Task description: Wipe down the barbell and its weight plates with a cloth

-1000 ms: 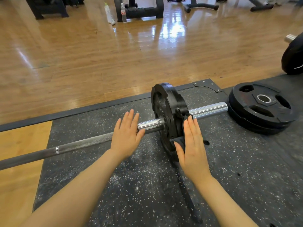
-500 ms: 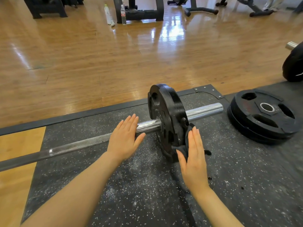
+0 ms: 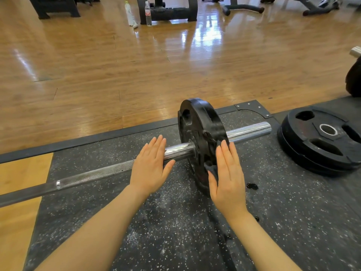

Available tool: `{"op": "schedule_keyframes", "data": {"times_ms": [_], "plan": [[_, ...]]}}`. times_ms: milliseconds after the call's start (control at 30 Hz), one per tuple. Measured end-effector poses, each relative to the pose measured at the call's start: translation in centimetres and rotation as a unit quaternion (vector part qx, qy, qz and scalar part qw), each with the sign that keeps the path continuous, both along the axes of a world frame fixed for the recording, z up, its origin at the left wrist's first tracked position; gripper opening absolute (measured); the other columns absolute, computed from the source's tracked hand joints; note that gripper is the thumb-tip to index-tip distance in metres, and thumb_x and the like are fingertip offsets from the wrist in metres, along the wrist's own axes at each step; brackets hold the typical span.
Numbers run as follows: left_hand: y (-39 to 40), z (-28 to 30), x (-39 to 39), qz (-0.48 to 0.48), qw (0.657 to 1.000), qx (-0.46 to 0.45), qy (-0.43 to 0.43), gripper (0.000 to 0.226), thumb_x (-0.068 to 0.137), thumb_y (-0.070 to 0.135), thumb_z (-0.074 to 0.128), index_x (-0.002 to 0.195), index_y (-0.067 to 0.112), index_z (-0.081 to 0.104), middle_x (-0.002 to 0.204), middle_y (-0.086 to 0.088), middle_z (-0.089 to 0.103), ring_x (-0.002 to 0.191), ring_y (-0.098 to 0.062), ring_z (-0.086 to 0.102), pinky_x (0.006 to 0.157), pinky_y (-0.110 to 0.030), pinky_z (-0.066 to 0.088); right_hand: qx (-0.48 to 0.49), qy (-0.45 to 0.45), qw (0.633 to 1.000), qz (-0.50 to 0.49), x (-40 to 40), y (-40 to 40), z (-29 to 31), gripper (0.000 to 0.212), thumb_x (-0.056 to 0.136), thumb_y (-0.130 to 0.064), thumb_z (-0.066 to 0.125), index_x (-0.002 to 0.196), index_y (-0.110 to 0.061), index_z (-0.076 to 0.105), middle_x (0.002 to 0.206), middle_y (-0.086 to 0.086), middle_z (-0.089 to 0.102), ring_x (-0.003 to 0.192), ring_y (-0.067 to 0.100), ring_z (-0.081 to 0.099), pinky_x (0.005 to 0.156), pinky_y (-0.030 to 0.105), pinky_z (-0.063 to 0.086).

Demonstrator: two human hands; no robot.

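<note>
Step in hand: wiping the outer face of the plate (image 3: pixel 201 130) loaded on the bar (image 3: pixel 97 174). The right hand (image 3: pixel 228 177) lies flat, fingers straight and together, pressing a dark cloth (image 3: pixel 212 170) against the lower near part of that face — only a small fold of cloth shows at the thumb side, the rest is hidden under the palm. No curl, no pinch; the cloth is pinned by pressure alone. The left hand (image 3: pixel 151 166) is also flat and open, fingers straight, resting on top of the bar just left of the plate, over the chrome collar section — holding nothing, apparently steadying the bar so it does not roll.

The bar lies on the rubber mat (image 3: pixel 175 231), running from under the left hand away to the far left; its sleeve (image 3: pixel 250 131) sticks out beyond the right hand's fingertips. The plate stands upright between the two hands. Well to the right of the right hand two more plates (image 3: pixel 322 141) lie stacked flat on the mat, untouched by either hand.

Judgement: early to mid task. Only part of one plate face is under the cloth; rim, inner face, sleeve, shaft and the stacked plates look left to do.

Next move calls for sliding the flat right hand round the face, keeping pressure so the cloth does not slip out, with the left hand bracing the bar.
</note>
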State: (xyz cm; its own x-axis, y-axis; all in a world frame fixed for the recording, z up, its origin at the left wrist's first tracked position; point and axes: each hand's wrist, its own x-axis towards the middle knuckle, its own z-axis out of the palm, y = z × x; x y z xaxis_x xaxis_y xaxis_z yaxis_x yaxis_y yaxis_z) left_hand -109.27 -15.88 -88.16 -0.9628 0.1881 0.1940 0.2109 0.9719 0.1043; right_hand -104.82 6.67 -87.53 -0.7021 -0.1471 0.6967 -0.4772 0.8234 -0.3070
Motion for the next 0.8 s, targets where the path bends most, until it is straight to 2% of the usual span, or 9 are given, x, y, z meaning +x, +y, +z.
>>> {"op": "schedule_keyframes", "data": {"times_ms": [167,267,367,500,633,733,800], "plan": [[0.0,-0.4,0.4,-0.003,1.000,-0.019,0.006,0.077,0.097,0.060,0.013,0.153,0.007,0.019,0.160,-0.006,0.015,0.148,-0.021,0.011,0.121,-0.035,0.008,-0.002,-0.019,1.000,-0.015,1.8,0.0,-0.9,0.052,0.103,-0.023,0.039,0.146,0.001,0.023,0.155,0.016,0.023,0.148,0.031,0.015,0.121,0.034,0.017],[0.1,-0.5,0.4,0.002,1.000,-0.025,0.010,0.076,0.098,0.059,0.018,0.153,0.006,0.019,0.159,-0.007,0.013,0.149,-0.021,0.011,0.121,-0.035,0.009,0.017,-0.026,1.000,-0.002,0.0,-0.5,2.2,0.055,0.099,-0.019,0.046,0.147,0.002,0.030,0.155,0.017,0.028,0.147,0.030,0.019,0.120,0.036,0.021],[0.1,-0.6,0.3,0.007,1.000,-0.030,0.004,0.076,0.099,0.060,0.017,0.154,0.007,0.015,0.160,-0.006,0.010,0.149,-0.020,0.007,0.121,-0.035,0.006,0.080,-0.019,0.996,0.019,-2.8,-0.9,5.6,0.052,0.097,-0.019,0.047,0.143,0.005,0.040,0.151,0.018,0.037,0.144,0.031,0.028,0.116,0.042,0.029],[0.3,-0.6,0.1,0.025,0.999,-0.029,0.004,0.078,0.098,0.061,0.014,0.154,0.008,0.012,0.161,-0.006,0.009,0.150,-0.019,0.004,0.121,-0.033,0.002,0.123,0.001,0.991,0.044,-3.7,-0.5,5.9,0.052,0.094,-0.015,0.052,0.141,0.005,0.043,0.149,0.019,0.039,0.142,0.033,0.032,0.115,0.045,0.032],[0.5,-0.7,0.0,0.030,0.999,-0.021,0.004,0.080,0.096,0.063,0.010,0.154,0.008,0.011,0.161,-0.006,0.007,0.150,-0.019,0.003,0.120,-0.033,0.001,0.091,0.007,0.995,0.028,-2.0,0.1,2.9,0.057,0.096,-0.012,0.052,0.147,0.002,0.031,0.154,0.017,0.031,0.146,0.032,0.022,0.116,0.046,0.030],[0.7,-0.7,0.2,0.031,0.999,-0.014,0.006,0.081,0.095,0.063,0.007,0.154,0.008,0.010,0.161,-0.006,0.008,0.150,-0.019,0.002,0.121,-0.033,0.002,0.026,-0.017,1.000,-0.001,0.8,0.6,-0.6,0.063,0.097,-0.014,0.049,0.150,-0.001,0.018,0.158,0.014,0.019,0.148,0.032,0.015,0.121,0.036,0.019],[0.6,-0.7,0.2,0.028,1.000,-0.010,0.005,0.081,0.094,0.063,0.006,0.154,0.009,0.010,0.161,-0.005,0.008,0.150,-0.019,0.002,0.121,-0.033,0.001,-0.010,-0.043,0.999,-0.018,2.9,0.7,-2.9,0.071,0.097,-0.012,0.054,0.152,-0.003,0.011,0.159,0.013,0.011,0.148,0.031,0.014,0.121,0.032,0.014]]}}
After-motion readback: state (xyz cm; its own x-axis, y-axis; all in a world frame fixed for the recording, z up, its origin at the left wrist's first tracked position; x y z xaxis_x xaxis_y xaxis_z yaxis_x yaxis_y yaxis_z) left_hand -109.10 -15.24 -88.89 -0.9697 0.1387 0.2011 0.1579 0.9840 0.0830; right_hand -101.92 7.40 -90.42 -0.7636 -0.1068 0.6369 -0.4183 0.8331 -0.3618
